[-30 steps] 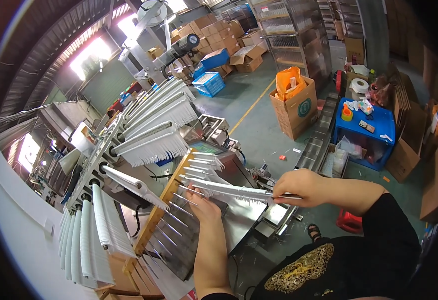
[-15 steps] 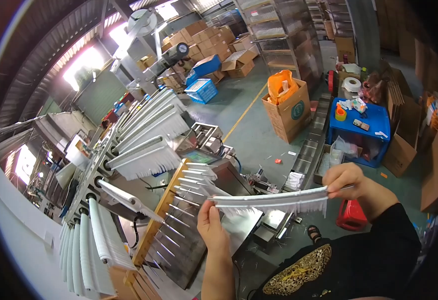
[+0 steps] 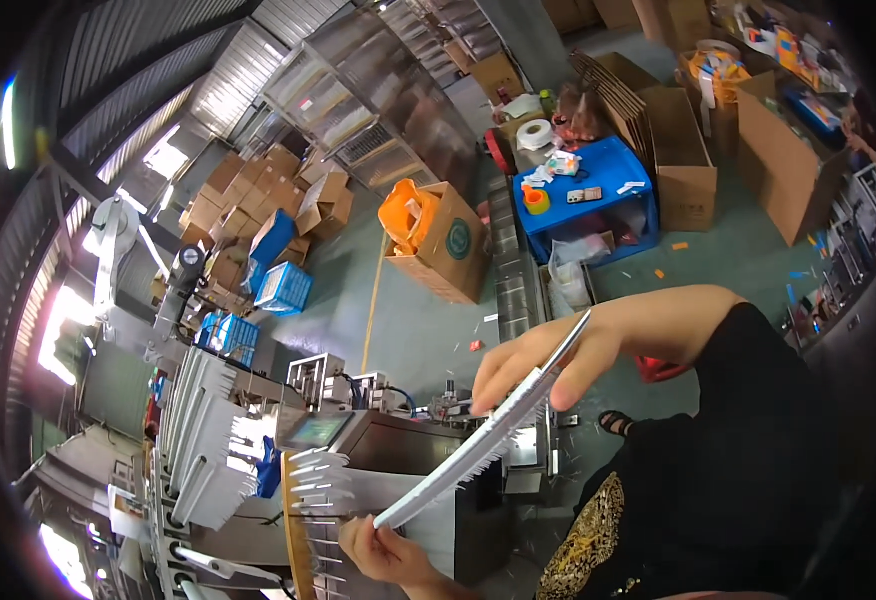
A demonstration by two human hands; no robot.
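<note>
My left hand (image 3: pixel 388 550) is closed on the low end of a long metal rod lined with thin white strips (image 3: pixel 463 460). My right hand (image 3: pixel 573 360) has the upper end between its thumb and fingers, near the bare tip. The rod slants up to the right, its strips hanging as a short fringe along the lower side. Just left of my left hand stands a wooden rack (image 3: pixel 298 530) with rows of metal pins. White pieces (image 3: pixel 318 475) cover the upper pins.
At the left, a machine carries several arms hung with white strips (image 3: pixel 203 440). Beyond the rod are a screen panel (image 3: pixel 320 430) and a metal conveyor track (image 3: pixel 508 270). Farther off stand a carton with an orange bag (image 3: pixel 443 245), a blue table (image 3: pixel 593 190) and blue crates (image 3: pixel 283 290).
The rod has gone from nearly level to a steep slant, left end lower. My left hand has moved down and left, my right hand left and slightly up. The view has turned to the right.
</note>
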